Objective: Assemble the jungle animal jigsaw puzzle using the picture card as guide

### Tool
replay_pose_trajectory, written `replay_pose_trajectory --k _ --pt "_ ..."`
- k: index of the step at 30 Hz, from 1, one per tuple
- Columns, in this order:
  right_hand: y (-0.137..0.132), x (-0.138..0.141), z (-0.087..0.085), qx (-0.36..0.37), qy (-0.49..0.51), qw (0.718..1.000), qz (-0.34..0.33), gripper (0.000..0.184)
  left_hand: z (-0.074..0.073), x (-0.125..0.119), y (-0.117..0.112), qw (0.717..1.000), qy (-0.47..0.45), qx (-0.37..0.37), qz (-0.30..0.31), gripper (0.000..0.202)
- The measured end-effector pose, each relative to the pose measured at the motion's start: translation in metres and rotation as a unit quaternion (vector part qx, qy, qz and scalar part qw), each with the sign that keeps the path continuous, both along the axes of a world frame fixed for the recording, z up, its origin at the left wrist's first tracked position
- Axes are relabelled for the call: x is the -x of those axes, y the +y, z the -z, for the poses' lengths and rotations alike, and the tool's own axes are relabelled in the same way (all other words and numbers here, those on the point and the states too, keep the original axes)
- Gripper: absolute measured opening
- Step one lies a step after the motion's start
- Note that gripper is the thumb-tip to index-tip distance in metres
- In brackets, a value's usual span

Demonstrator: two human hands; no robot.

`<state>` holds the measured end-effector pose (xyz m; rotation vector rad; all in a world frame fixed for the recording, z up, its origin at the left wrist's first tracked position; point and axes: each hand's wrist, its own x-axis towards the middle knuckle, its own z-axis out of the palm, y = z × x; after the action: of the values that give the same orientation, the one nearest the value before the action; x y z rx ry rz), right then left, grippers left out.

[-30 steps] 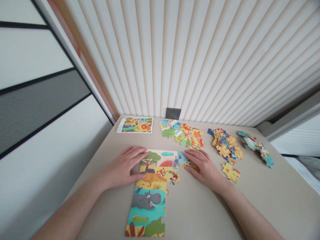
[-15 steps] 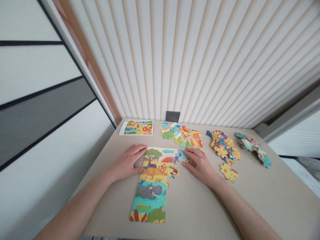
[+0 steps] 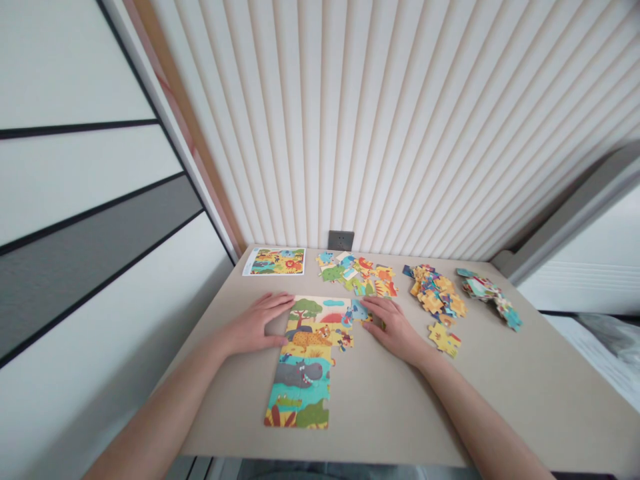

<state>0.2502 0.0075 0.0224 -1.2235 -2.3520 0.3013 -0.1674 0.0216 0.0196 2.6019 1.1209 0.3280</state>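
A partly assembled jigsaw puzzle (image 3: pixel 303 373) lies flat, showing a tree, a leopard, a hippo and a crocodile. My left hand (image 3: pixel 255 327) rests along its upper left edge, thumb and fingers apart, fingertips touching the border. At the upper right edge, my right hand (image 3: pixel 395 327) has its thumb and fingers around a blue puzzle piece (image 3: pixel 359 311). The piece sits against the assembled part, partly covered by the fingers; whether it is fully locked in cannot be seen.
Behind the puzzle lie loose pieces (image 3: pixel 345 270) and a reference picture card (image 3: pixel 277 261). A heap of yellow and orange pieces (image 3: pixel 436 291), a single yellow piece (image 3: pixel 445 339) and another pile (image 3: pixel 487 293) are to the right. A socket (image 3: pixel 341 240) is on the ribbed wall.
The camera view has tilted and shifted slightly, so more of the table's front edge shows. Both hands keep nearly the same places against the puzzle and the blue piece.
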Motion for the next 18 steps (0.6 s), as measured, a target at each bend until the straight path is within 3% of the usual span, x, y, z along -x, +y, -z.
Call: replay_pose_trajectory --k 18 --pt "0.0086 -0.0082 -0.0081 0.015 -0.018 0.999 -0.038 0.046 -0.0021 0.0029 -0.0004 1.0 0.002 0.015 -0.002 0.094"
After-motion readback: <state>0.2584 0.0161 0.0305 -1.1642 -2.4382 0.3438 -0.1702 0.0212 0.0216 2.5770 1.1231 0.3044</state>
